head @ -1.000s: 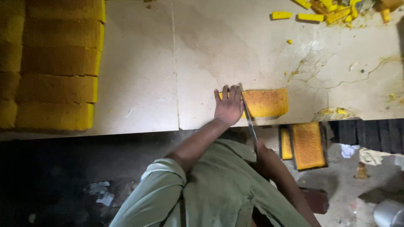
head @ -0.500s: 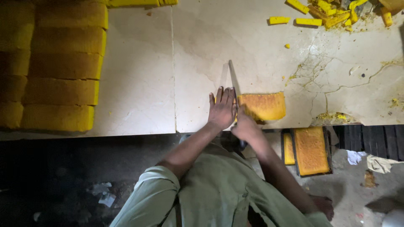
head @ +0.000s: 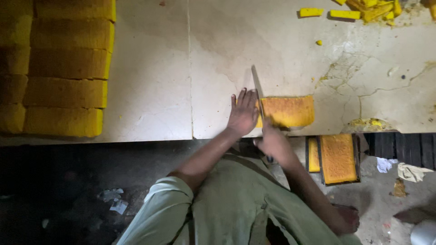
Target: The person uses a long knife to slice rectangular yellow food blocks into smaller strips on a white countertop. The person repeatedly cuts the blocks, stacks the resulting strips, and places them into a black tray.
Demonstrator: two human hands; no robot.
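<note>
Table [head: 150,90]: fills upper frame, near edge at mid-frame.
Cake block [head: 288,111]: on table, at near edge, right of centre.
Knife [head: 258,93]: blade across block's left end, tip pointing away.
Left hand [head: 243,113]: flat on table, just left of blade, touching block's end.
Right hand [head: 272,140]: at near edge, on knife handle, below block.
Slab rows [head: 63,72]: far left on table, well apart from block.
Trimmings [head: 363,9]: far right corner of table.
Tray w/ cake [head: 338,158]: below table edge, right of person.
</note>
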